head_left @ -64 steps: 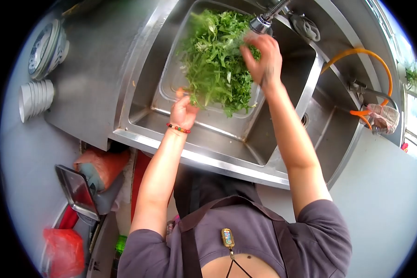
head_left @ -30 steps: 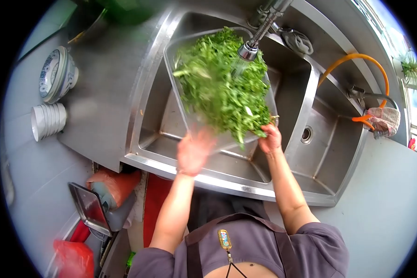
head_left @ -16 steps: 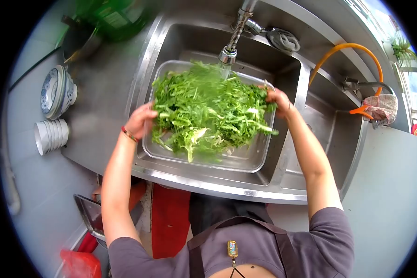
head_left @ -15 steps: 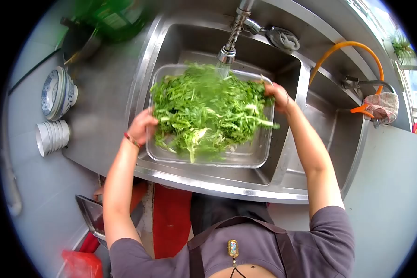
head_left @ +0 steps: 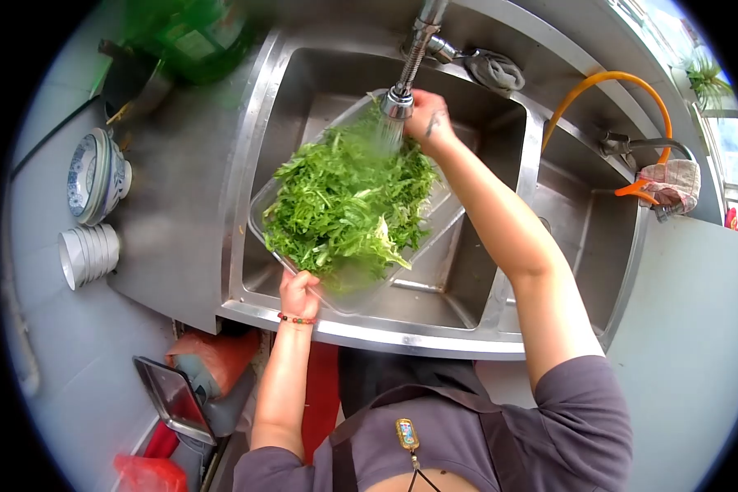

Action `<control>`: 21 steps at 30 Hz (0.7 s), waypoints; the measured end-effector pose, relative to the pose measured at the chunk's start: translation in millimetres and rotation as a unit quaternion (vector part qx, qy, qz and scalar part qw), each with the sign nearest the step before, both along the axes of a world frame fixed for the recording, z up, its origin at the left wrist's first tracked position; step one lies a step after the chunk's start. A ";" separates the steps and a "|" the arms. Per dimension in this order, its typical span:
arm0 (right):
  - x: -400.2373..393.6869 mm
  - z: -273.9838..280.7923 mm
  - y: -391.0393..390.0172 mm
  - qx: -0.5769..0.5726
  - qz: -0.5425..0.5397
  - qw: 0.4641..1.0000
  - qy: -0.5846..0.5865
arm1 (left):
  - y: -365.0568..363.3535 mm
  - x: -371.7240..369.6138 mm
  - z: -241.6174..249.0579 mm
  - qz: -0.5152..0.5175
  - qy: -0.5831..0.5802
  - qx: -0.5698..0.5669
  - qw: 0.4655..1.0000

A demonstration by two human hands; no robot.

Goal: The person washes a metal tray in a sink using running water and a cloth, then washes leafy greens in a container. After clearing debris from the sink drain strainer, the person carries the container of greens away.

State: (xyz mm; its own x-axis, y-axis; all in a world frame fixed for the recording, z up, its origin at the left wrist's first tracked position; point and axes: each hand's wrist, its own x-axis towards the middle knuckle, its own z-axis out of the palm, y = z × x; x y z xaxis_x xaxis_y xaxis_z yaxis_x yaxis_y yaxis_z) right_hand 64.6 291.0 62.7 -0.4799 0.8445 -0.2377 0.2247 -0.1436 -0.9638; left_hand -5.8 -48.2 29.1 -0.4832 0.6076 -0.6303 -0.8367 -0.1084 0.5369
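Observation:
Leafy greens [head_left: 344, 205] are heaped in a clear rectangular container [head_left: 446, 211], turned at an angle over the left sink basin. Water runs onto them from the spray head of a tap [head_left: 397, 105]. My left hand [head_left: 300, 293] grips the container's near corner, its fingers closed on the rim. At the far side, right beside the spray head, my right hand [head_left: 428, 119] is closed at the container's edge; its fingertips are partly hidden behind the tap.
The steel basin wall [head_left: 484, 271] surrounds the container. A second basin [head_left: 582, 213] with an orange hose [head_left: 623, 75] lies to the right. Stacked bowls [head_left: 90, 254] and patterned dishes [head_left: 98, 176] stand left, and a green bottle [head_left: 197, 45] at back left.
The container has turned counter-clockwise with the greens. My left hand has come nearer and slightly right; my right hand has gone to the far side beside the tap.

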 end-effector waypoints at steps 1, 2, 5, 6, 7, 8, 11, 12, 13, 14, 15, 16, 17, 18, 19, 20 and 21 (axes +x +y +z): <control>6.8 0.0 -10.8 0.021 0.036 0.999 0.008 | -5.9 1.9 -1.9 0.018 0.007 0.006 1.000; 11.7 1.2 -17.9 0.041 0.073 0.996 0.019 | -11.1 4.1 -3.1 0.022 0.008 0.003 1.000; 39.2 -10.0 22.2 0.060 -0.155 0.960 0.224 | -20.3 9.5 -5.5 0.048 0.034 0.013 0.998; 52.0 -21.0 52.9 0.127 -0.183 0.962 0.159 | -21.8 10.7 -7.0 0.053 0.005 0.003 0.999; 51.9 -25.5 78.1 0.178 -0.228 0.948 0.134 | -28.1 13.6 -8.4 0.056 -0.023 -0.011 0.998; 40.1 -14.3 86.9 0.166 -0.265 0.929 0.199 | -33.9 15.9 -13.7 0.054 -0.042 0.010 0.998; 15.6 -17.5 112.0 0.143 -0.186 0.963 0.134 | -38.2 24.2 -18.6 0.058 -0.080 0.019 0.995; 7.3 4.6 99.5 0.164 -0.182 0.966 0.081 | -36.9 28.2 -17.6 0.067 -0.101 0.009 0.993; -1.1 9.1 92.7 0.177 -0.202 0.963 0.032 | -40.0 29.5 -17.7 0.069 -0.097 0.008 0.993; -4.0 12.4 91.7 0.187 -0.222 0.957 -0.018 | -39.5 31.8 -20.0 0.067 -0.101 0.005 0.993; 4.3 19.1 96.3 0.196 -0.195 0.957 -0.087 | -42.1 35.4 -21.8 0.073 -0.110 0.014 0.991; 19.5 21.5 99.3 0.167 -0.137 0.976 -0.037 | -43.6 38.7 -21.6 0.078 -0.117 0.023 0.990; 29.9 8.8 101.7 0.232 -0.164 0.958 -0.028 | -42.8 40.9 -10.9 0.070 -0.104 0.050 0.991; 41.2 -7.5 101.6 0.292 -0.190 0.937 -0.022 | -48.4 42.6 -9.1 0.067 -0.105 0.047 0.991; 55.9 -16.5 80.7 0.327 -0.236 0.915 -0.009 | -63.2 43.2 -7.4 0.081 -0.092 0.065 0.990; 77.0 -4.9 46.0 0.305 -0.222 0.926 0.014 | -71.8 45.6 -4.5 0.094 -0.078 0.083 0.989; 90.7 4.4 8.5 0.258 -0.168 0.948 0.077 | -71.2 48.8 10.9 0.132 -0.040 0.062 0.988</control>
